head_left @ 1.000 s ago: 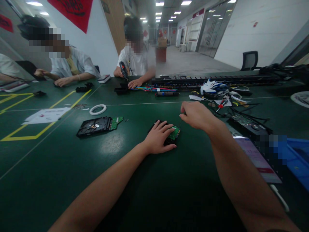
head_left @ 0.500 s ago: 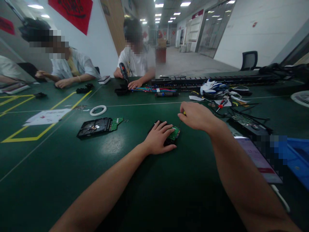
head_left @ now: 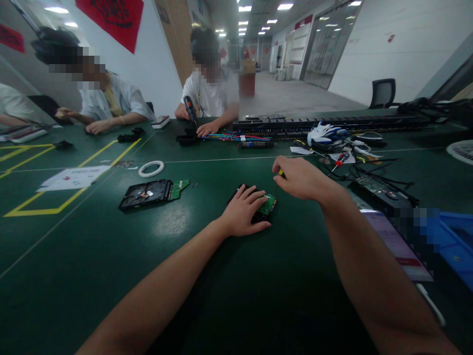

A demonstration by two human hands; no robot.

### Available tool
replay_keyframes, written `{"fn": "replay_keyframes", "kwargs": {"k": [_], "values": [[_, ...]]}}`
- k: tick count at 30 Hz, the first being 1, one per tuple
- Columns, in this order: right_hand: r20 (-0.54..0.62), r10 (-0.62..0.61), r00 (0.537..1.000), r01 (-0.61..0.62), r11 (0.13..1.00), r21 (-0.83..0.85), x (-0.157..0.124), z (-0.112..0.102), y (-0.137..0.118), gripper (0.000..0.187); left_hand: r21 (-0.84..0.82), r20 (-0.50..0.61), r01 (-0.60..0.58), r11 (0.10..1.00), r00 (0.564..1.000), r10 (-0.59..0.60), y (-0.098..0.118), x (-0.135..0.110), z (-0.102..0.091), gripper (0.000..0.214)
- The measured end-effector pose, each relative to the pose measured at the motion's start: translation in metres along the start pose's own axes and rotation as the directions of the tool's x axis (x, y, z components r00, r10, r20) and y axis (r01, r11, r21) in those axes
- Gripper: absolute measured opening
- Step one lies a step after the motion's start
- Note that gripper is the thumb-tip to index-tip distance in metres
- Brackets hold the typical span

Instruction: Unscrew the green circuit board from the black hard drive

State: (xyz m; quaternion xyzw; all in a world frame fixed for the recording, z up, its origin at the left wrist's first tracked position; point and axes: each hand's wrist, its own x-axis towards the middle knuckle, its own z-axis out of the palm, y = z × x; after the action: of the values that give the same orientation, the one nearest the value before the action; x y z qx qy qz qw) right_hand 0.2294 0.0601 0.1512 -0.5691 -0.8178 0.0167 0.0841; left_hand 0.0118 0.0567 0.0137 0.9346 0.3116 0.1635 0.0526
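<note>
My left hand [head_left: 245,213] lies with spread fingers across a hard drive [head_left: 266,209], pressing it to the green table. The drive's green circuit board shows to the right of the fingers; its left part is mostly covered. Above the drive's right edge, my right hand [head_left: 300,177] is closed round a screwdriver [head_left: 282,173] with a yellow and black handle. Its thin shaft points down towards the board; whether the tip touches a screw I cannot tell. To the left lies a second hard drive [head_left: 148,194] with a circuit board [head_left: 180,189] at its end, tiny screws [head_left: 194,185] close by.
A white ring [head_left: 151,168] and a paper sheet [head_left: 74,178] lie left. At right are a red screwdriver [head_left: 342,159], gloves [head_left: 325,134], another drive [head_left: 384,191], a tablet [head_left: 397,246] and a blue bin [head_left: 456,241]. A co-worker across holds a power screwdriver [head_left: 190,109].
My right hand's fingers have shifted slightly on the screwdriver, and more of its yellow handle shows. My left hand stays on the hard drive. The whole view has moved very slightly.
</note>
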Motion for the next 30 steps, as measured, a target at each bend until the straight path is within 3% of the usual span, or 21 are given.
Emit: {"fn": "replay_keyframes", "kwargs": {"k": [6,13,17,23,30], "values": [[-0.044,0.104,0.994,-0.109,0.985,-0.133,0.002,0.001,-0.004,0.024,-0.005,-0.002,0.0,1.0,1.0,0.0,0.0,0.0,0.0,0.084],[-0.057,0.134,0.989,-0.141,0.978,-0.152,0.003,0.004,-0.006,0.027,-0.013,-0.008,0.003,1.0,1.0,-0.003,-0.001,0.0,0.002,0.084],[-0.041,0.113,0.993,-0.116,0.99,-0.086,0.003,0.006,-0.002,0.026,-0.01,-0.006,0.001,1.0,1.0,-0.001,0.0,0.0,0.002,0.084],[-0.048,-0.04,0.998,0.04,0.999,-0.011,0.004,0.006,0.003,0.019,0.009,-0.011,0.0,1.0,1.0,0.0,0.0,0.0,0.002,0.085],[-0.06,-0.051,0.997,0.05,0.999,-0.019,0.003,0.002,0.004,0.015,0.006,0.0,0.005,1.0,1.0,-0.005,0.0,0.0,0.002,0.084]]}}
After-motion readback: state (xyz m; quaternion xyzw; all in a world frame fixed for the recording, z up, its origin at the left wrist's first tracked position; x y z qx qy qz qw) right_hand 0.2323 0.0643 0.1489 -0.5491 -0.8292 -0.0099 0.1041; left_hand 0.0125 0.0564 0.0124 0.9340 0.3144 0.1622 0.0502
